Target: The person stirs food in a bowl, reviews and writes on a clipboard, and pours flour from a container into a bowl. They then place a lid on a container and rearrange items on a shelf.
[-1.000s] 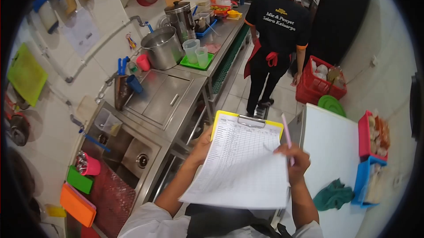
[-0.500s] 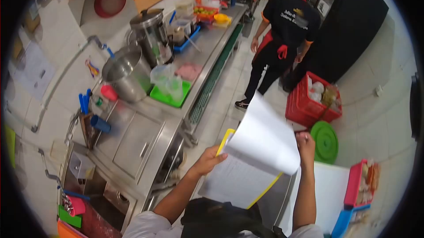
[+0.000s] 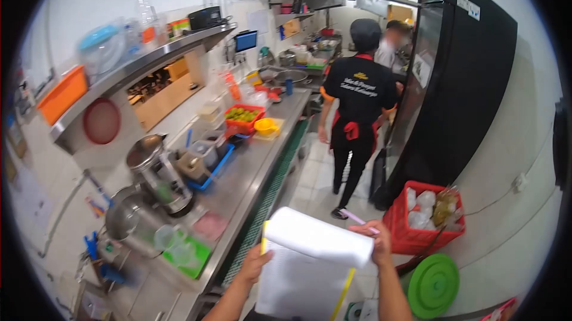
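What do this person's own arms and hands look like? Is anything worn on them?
The left hand and the right hand wear no gloves, and no ring, watch or bracelet shows on either. Both forearms are uncovered right down to the bottom edge of the picture, so any sleeve lies out of view. The picture is too soft to show finer detail, such as the nails.

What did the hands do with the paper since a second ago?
The right hand, keeping its pink pen, lifted the top sheet and curled it back over the top of the yellow clipboard. The view swung up from the sink to the aisle, and the person in black walked farther off. The left hand still holds the clipboard's left edge.
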